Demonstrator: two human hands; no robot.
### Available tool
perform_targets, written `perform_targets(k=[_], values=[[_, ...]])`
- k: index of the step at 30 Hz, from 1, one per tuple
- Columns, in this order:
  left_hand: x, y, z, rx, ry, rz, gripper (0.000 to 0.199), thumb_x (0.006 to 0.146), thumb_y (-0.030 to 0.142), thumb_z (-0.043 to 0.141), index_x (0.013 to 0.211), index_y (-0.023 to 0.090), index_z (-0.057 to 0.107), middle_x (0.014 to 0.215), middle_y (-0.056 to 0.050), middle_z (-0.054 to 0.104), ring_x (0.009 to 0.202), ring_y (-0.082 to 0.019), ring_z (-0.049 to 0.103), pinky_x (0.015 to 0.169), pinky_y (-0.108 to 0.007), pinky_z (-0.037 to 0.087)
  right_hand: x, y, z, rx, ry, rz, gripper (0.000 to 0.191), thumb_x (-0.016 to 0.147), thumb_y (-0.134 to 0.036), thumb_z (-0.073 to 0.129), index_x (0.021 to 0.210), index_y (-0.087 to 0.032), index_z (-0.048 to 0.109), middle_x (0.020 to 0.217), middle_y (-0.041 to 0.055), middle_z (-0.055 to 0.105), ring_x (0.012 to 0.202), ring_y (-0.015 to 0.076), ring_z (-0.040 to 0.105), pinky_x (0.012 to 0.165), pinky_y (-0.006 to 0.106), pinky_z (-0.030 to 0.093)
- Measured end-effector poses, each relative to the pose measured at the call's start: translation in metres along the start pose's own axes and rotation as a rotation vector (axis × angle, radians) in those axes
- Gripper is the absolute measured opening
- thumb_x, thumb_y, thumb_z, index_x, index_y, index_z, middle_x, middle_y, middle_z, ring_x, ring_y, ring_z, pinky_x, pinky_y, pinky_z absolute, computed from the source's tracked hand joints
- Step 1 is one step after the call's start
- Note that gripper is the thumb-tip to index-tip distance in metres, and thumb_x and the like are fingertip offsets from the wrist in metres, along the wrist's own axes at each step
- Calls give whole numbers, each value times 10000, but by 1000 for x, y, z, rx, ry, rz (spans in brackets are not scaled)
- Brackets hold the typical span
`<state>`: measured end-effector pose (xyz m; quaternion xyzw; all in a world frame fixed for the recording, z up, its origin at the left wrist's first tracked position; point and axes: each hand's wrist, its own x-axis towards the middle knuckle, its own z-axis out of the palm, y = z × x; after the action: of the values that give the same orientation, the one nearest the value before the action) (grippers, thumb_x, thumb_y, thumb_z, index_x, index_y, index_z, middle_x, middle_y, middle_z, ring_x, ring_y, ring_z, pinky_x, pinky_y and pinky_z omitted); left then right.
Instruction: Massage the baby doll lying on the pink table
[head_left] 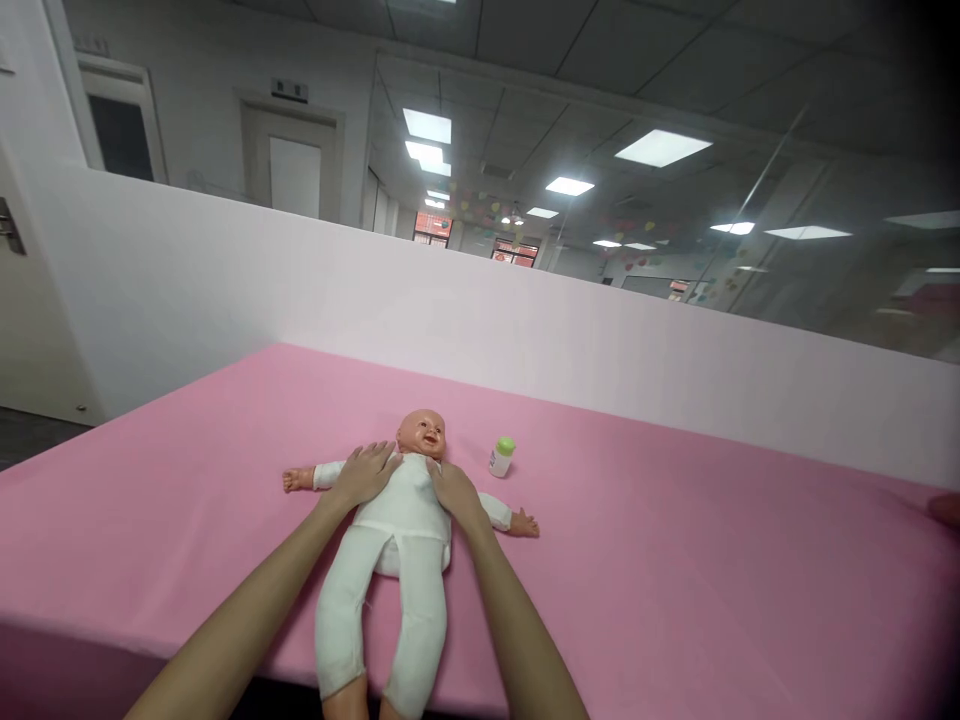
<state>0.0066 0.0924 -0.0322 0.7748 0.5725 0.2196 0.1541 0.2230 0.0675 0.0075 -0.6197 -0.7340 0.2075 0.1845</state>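
Note:
A baby doll with a white cloth body lies face up, its head away from me and its legs toward me. Its arms stretch out to both sides. My left hand rests on the doll's shoulder at the left, fingers extended and lying flat. On the opposite shoulder lies my right hand; its thumb shows on the chest side, while its other fingers are mostly hidden. A small white bottle with a green cap stands upright just right of the doll's head, apart from my hands.
The doll and bottle are on a pink-covered table. Behind it runs a low white wall with glass above. A door stands at the left. Something reddish shows at the right edge, too dark to name.

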Motion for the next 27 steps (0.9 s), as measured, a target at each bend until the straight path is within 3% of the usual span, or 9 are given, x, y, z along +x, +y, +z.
perform_targets(k=[4, 7, 12, 20, 24, 27], values=[[-10, -2, 1, 136, 80, -1, 571, 1066, 488, 261, 1487, 228, 545, 1540, -135, 564, 1443, -331, 473, 1207, -529, 236, -24, 21, 1, -108, 107, -24, 607, 1086, -595, 251, 1193, -177, 677, 1194, 137, 735, 1139, 269, 660, 1012, 351, 416], [-19, -8, -1, 255, 153, -26, 558, 1066, 475, 288, 1451, 209, 591, 1491, -167, 600, 1351, -362, 539, 1164, -540, 270, -39, 40, 1, -343, 168, -21, 590, 1096, -549, 251, 1119, -151, 687, 1143, 169, 736, 1103, 300, 660, 1016, 386, 392], [-39, -23, -4, 429, 240, -25, 607, 1058, 513, 319, 1495, 166, 558, 1474, -227, 585, 1282, -398, 556, 1159, -565, 226, -55, 60, 7, -594, 226, 16, 541, 1086, -542, 306, 1176, -134, 650, 1153, 190, 715, 1097, 321, 641, 941, 378, 403], [-54, -48, -13, 448, 279, -96, 601, 1049, 530, 303, 1452, 191, 591, 1345, -236, 654, 1197, -419, 574, 1082, -563, 284, -57, 70, 7, -595, 317, 103, 597, 1060, -610, 337, 1106, -128, 686, 1090, 210, 720, 1048, 340, 644, 892, 406, 412], [-61, -63, -28, 450, 279, -159, 588, 1046, 522, 281, 1320, 177, 670, 1188, -213, 720, 1089, -377, 640, 1013, -490, 352, -66, 78, -7, -551, 324, 160, 565, 1091, -517, 316, 1056, -125, 722, 1056, 201, 732, 1024, 321, 657, 886, 400, 425], [-68, -76, -46, 388, 272, -240, 576, 1001, 591, 352, 1111, 174, 733, 1079, -185, 743, 1001, -359, 663, 912, -434, 410, -77, 86, -19, -538, 430, 322, 603, 1094, -500, 284, 1077, -101, 735, 1116, 247, 711, 1125, 349, 630, 929, 419, 421]])
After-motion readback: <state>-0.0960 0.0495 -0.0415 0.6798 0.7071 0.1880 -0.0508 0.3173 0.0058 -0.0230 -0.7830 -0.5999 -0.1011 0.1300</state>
